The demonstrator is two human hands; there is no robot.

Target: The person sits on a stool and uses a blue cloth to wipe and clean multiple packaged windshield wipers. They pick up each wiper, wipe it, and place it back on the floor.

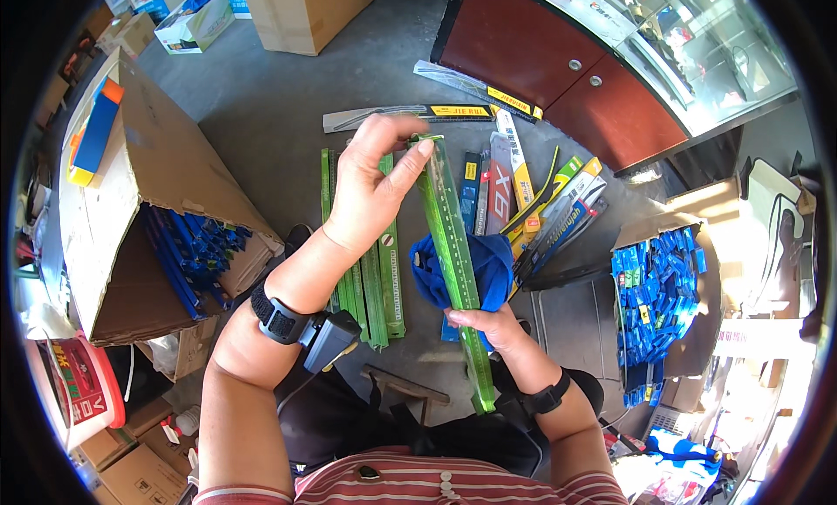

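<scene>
My left hand (384, 169) pinches the top end of a long, tilted green transparent package (449, 226) with printed marks along it. Lower down, my right hand (488, 326) is closed round the same package. A crumpled blue cloth (427, 265) is behind the package, against my right hand; whether that hand grips it too I cannot tell. Several similar long green packages (373, 305) lie side by side just left of it. Beyond my hands, assorted long wiper-blade packages (523, 183) in yellow, black, silver and blue are spread on the grey floor (261, 104).
An open cardboard box (131, 252) with long blue packages stands at left, another (663, 296) packed with them at right. A red-brown cabinet (514, 43) with a glass top spans the back right. More boxes (309, 13) stand behind; a red-and-white container (70, 383) sits at lower left.
</scene>
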